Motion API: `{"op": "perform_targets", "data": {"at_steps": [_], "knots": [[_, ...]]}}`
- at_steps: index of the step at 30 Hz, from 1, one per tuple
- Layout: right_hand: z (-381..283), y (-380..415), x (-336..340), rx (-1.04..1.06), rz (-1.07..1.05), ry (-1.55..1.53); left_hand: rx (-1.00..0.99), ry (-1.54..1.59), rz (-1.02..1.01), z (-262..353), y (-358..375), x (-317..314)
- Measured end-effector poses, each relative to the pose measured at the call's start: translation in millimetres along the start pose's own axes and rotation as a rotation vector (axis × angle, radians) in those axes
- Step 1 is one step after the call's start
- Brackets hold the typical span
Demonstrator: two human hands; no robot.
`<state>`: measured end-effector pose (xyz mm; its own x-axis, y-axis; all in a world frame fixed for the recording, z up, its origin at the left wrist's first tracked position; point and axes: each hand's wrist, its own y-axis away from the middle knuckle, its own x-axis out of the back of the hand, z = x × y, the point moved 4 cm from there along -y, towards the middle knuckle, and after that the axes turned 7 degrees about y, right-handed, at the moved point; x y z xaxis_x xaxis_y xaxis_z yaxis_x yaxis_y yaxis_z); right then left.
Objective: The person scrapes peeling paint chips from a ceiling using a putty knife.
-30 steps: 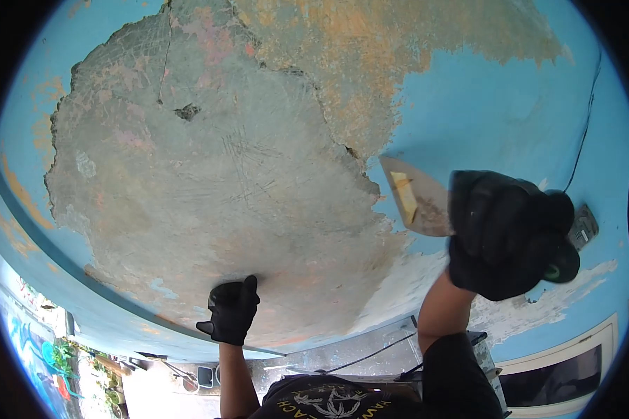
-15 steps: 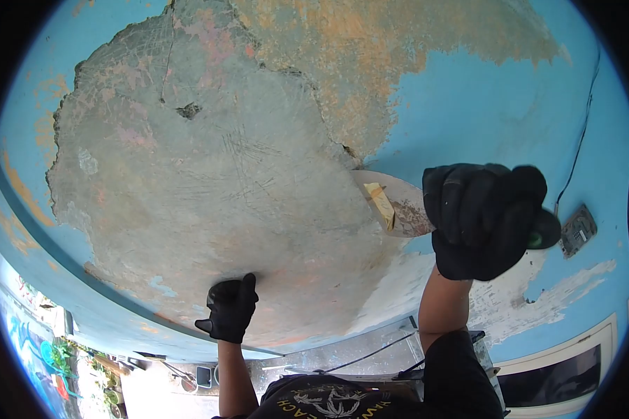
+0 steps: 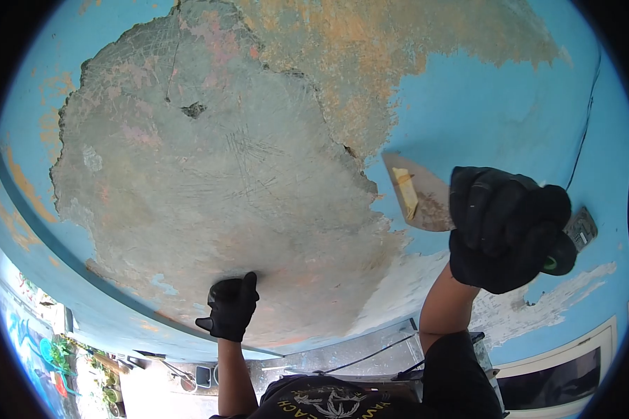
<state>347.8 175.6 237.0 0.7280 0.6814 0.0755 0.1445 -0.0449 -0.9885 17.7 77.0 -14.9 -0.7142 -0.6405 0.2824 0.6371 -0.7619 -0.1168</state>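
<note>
My right hand [image 3: 507, 227], in a black glove, grips a metal scraper [image 3: 418, 195] by its green-ended handle. The blade lies against the blue paint just right of the ragged paint edge, with a yellowish flake on it. My left hand [image 3: 230, 307], also gloved in black, presses flat against the bare grey plaster [image 3: 217, 181] near its lower edge. The surface overhead is blue paint [image 3: 482, 105] with a big stripped patch, grey at left and orange-stained at top.
A black cable [image 3: 583, 133] runs down the blue surface to a small grey box [image 3: 586, 225] behind my right hand. White scraped streaks [image 3: 538, 307] lie below it. A window frame [image 3: 559, 380] sits at lower right, and outdoor ground with plants [image 3: 56, 356] at lower left.
My right hand pushed the scraper left to the paint edge, then drew it back to the right and slightly down. My left hand stayed pressed on the plaster.
</note>
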Motion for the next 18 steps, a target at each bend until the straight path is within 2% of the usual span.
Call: {"op": "perform_targets", "data": {"at_steps": [2,6,10,11,14,17,18], "knots": [[-2,1,3,0.046,0.043,-0.022,0.002,-0.004,-0.002,5,0,1],[7,6,1,-0.034,0.153,-0.018,-0.021,-0.004,0.012,2,1,-1],[-10,-2,-2,0.008,-0.039,0.018,0.035,-0.004,0.015,0,1,-1],[10,4,-11,-0.046,0.103,-0.066,0.02,0.01,0.011,2,2,-1],[3,-10,-11,0.057,-0.081,-0.122,-0.004,0.009,0.006,0,0,-1],[-15,5,3,-0.085,-0.297,-0.196,-0.044,0.002,0.019,-1,-2,-2],[-7,11,3,-0.075,-0.118,-0.084,-0.085,0.007,0.026,0,0,-2]]}}
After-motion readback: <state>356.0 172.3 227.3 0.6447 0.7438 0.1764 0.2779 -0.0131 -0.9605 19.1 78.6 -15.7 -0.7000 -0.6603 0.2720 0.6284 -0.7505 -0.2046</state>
